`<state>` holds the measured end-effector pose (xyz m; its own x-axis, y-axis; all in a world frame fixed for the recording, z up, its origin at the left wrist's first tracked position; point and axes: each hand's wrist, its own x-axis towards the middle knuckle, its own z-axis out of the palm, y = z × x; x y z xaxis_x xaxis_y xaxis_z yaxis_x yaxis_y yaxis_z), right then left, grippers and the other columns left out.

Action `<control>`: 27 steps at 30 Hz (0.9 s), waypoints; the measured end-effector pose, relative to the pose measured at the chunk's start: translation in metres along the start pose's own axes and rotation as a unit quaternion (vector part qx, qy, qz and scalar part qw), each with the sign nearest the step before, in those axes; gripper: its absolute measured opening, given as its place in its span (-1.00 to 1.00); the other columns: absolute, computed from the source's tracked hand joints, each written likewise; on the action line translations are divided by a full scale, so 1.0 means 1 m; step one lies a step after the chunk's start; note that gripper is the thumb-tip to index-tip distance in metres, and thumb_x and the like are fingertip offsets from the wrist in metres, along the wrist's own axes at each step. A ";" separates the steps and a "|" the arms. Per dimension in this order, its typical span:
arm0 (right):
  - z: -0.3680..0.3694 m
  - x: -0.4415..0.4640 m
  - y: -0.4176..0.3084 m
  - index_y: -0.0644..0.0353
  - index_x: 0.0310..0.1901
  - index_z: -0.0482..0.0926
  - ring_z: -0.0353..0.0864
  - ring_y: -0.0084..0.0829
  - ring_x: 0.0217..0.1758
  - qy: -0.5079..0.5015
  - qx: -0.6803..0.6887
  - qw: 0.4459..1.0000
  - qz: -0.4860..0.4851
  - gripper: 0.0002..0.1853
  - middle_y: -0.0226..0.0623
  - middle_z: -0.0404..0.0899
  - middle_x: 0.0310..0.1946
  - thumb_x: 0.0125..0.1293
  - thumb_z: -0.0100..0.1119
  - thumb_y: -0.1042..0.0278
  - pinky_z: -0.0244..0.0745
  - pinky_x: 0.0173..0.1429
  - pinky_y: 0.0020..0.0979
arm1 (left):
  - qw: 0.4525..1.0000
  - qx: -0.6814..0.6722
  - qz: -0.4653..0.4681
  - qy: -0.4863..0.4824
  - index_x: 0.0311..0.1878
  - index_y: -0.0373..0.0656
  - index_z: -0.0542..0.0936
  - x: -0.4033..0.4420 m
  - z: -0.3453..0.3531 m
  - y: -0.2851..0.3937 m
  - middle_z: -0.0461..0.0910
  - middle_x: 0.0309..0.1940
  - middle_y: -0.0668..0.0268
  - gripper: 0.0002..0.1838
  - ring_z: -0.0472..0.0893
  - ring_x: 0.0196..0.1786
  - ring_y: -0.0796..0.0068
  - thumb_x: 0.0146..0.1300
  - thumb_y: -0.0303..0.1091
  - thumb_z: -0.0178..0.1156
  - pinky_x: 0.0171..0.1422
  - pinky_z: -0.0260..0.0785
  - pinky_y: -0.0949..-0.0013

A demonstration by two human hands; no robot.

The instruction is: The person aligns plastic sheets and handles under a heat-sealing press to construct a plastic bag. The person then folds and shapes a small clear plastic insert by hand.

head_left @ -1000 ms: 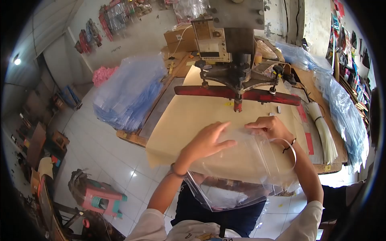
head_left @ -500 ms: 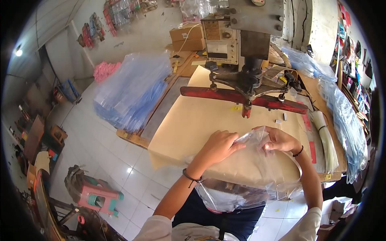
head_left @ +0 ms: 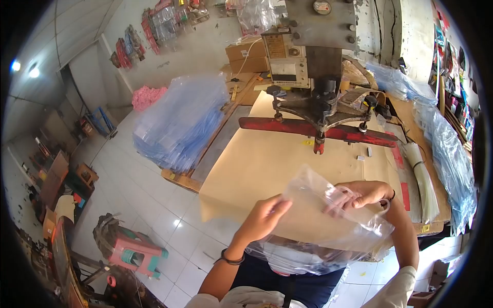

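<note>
A clear plastic sheet or bag hangs between my two hands, over the near edge of a tan sheet and my lap. My left hand is closed, thumb against fingers, on its left edge. On the right, my right hand is bent round the plastic, partly behind it, with a thin clear strip beside the wrist. Beyond the hands, a red bar hangs under the metal press head, above the tan sheet.
A stack of bluish plastic lies on the table's left side. Bundled pale strips and more bluish plastic are at the right. A pink and green stool stands on the floor at lower left. Small white pieces lie under the bar.
My hands have moved nearer to me and farther apart. The plastic's upper corner now stands up between them, with its left edge in my left hand. The camera view has shifted slightly.
</note>
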<state>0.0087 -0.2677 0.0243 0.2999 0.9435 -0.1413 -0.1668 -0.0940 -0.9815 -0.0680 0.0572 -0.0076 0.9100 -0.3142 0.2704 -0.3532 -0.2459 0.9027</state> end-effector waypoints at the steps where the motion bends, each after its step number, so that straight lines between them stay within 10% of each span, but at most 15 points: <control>1: 0.008 0.001 -0.004 0.36 0.46 0.22 0.55 -0.13 0.27 -0.020 0.030 0.999 0.002 -0.11 0.04 0.48 0.33 0.34 0.36 -0.12 0.48 0.28 -0.15 | 0.998 -0.057 -0.019 0.012 -0.30 -0.22 0.51 -0.006 -0.005 -0.002 0.40 -0.57 0.44 -0.63 0.31 -0.51 0.56 0.56 -0.11 0.09 -0.36 0.19 0.45; 6: 0.001 -0.008 -0.004 0.38 0.51 0.12 0.68 -0.24 0.11 -0.059 -0.015 0.996 0.060 0.04 0.02 0.67 0.08 0.33 0.21 -0.36 0.45 0.27 -0.28 | 0.983 -0.152 -0.090 0.055 -0.24 -0.14 0.47 -0.004 -0.029 0.003 0.31 -0.50 0.56 -0.66 0.29 -0.44 0.70 0.60 -0.09 0.02 -0.32 0.21 0.52; 16: -0.020 -0.033 -0.003 0.38 0.27 0.45 0.68 -0.59 -0.16 0.224 -0.053 0.973 -0.008 -0.38 -0.40 0.63 -0.28 0.20 0.47 0.45 0.55 -0.02 -0.57 | 0.971 -0.228 -0.077 -0.005 -0.32 -0.13 0.43 0.025 -0.049 -0.039 0.33 -0.50 0.44 -0.70 0.37 -0.44 0.57 0.54 -0.17 0.06 -0.29 0.31 0.41; 23: -0.017 -0.028 -0.002 0.31 0.23 0.49 0.65 -0.58 -0.16 0.273 -0.115 0.954 -0.051 -0.50 -0.32 0.65 -0.24 0.22 0.30 0.60 0.57 -0.04 -0.52 | 0.968 -0.197 0.006 -0.158 -0.36 -0.19 0.58 0.019 -0.061 -0.057 0.61 -0.45 0.32 -0.61 0.45 -0.45 0.65 0.43 -0.04 0.21 -0.38 0.30 0.48; 27: -0.018 -0.028 -0.001 0.28 0.24 0.50 0.65 -0.57 -0.13 0.258 -0.123 0.957 -0.048 -0.52 -0.32 0.69 -0.20 0.32 0.37 0.44 0.58 0.02 -0.48 | 0.982 -0.123 -0.083 -0.117 -0.02 -0.29 0.62 0.025 -0.050 -0.038 0.72 -0.32 0.20 -0.63 0.59 -0.43 0.64 0.46 -0.10 0.18 -0.48 0.23 0.60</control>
<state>0.0175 -0.2997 0.0266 0.7371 0.6751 -0.0323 0.0922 -0.1479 -0.9847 -0.0209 0.1046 -0.0182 0.8655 -0.4980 0.0536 -0.1142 -0.0922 0.9892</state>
